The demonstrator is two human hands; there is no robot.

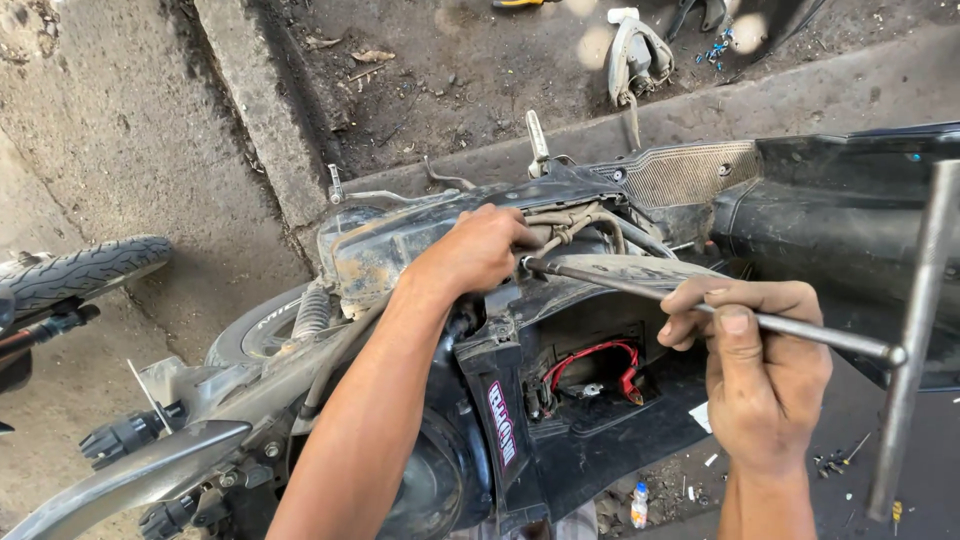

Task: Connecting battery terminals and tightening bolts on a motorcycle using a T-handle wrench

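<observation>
Steel T-wrench [800,335] in right hand [760,370] grip — left hand [480,250] clutches scooter frame [420,235], cables crowding.

Tight gap around left hand [480,250], hemmed by cable bundle [580,225] and black body panel [560,300], apparently.

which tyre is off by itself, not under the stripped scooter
The tyre at the left edge, lying apart on the concrete. The other tyre sits beneath the scooter body, beside the coil spring, mostly hidden.
</observation>
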